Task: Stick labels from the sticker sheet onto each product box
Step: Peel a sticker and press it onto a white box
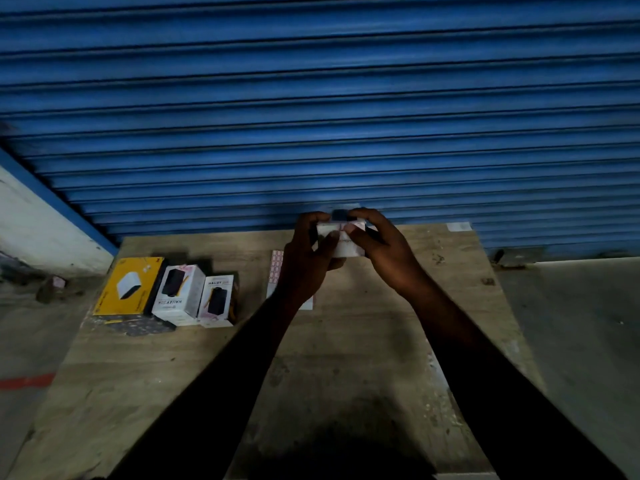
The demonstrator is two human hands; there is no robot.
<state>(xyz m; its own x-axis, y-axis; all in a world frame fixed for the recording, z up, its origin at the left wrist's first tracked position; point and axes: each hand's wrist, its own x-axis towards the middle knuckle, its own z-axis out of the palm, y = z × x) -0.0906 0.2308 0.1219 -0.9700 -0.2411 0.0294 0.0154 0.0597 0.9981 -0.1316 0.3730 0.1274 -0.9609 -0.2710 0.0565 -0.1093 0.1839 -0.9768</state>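
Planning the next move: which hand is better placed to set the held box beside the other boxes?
Left hand, probably: the other boxes stand at the left of the table, nearer it. The right hand grips the white box too.

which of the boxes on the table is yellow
The leftmost box in the row; the middle box and right box beside it are white.

a: where does the table [349, 341] show bare wood?
b: the near half, and the right side out to its edge.
a: what stands in the way?
b: at the left edge, a yellow box [130, 285], a white box [180, 292] and a smaller white box [218, 301] side by side. a sticker sheet [276, 271] lies flat mid-table. the shutter [311, 116] walls off the far side.
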